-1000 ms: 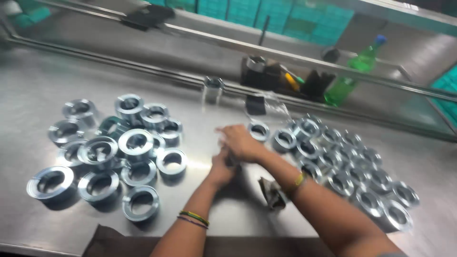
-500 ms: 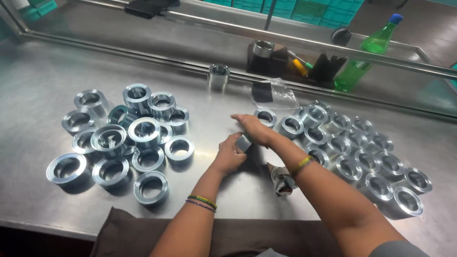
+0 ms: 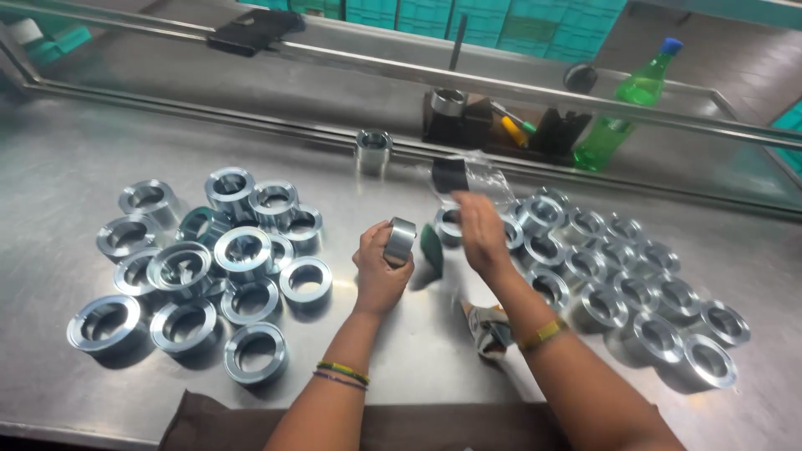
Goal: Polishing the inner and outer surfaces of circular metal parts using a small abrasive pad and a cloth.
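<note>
Left hand (image 3: 378,269) grip clenched around metal ring (image 3: 400,240), right hand (image 3: 481,232) beside it, apparently released.

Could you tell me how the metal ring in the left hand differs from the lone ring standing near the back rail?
The held ring is lifted off the steel table in the left hand, turned on edge so its side faces the camera. The lone ring stands on the table, opening upward, untouched and apart from both piles. Both are shiny, silver-coloured metal rings of similar shape.
</note>
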